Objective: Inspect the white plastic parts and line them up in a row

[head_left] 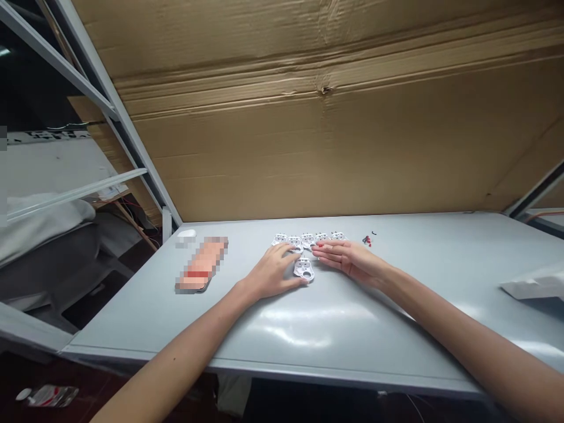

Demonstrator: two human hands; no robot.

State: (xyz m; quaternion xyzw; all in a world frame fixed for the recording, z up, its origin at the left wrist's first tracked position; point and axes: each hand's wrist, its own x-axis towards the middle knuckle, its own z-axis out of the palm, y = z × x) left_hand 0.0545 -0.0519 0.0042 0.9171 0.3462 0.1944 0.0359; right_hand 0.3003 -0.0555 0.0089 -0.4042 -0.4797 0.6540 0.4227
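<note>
Six white moulded plastic parts on the table, perforated, type unclear. Loose part (304, 269) sits forward of a row of five (308, 240), almost touching it. Layout so far: five lined up, one out of line, no sign of any being joined or stacked.

Left hand (273, 273): palm down, fingers spread, outer finger at the loose part's near edge, no pinch. Right hand (350, 259): flat, fingers together, tips just past the loose part at the row's front edge, no pinch.

Relative to the loose part: small red and black bits (366, 239) beyond it to the right, apart from the row. Pixelated flat object (201, 264) and small white oval item (187, 234) well left. White card or paper (535, 285) well right. Grey table (352, 352) beneath; cardboard sheet (308, 135) stands behind.
</note>
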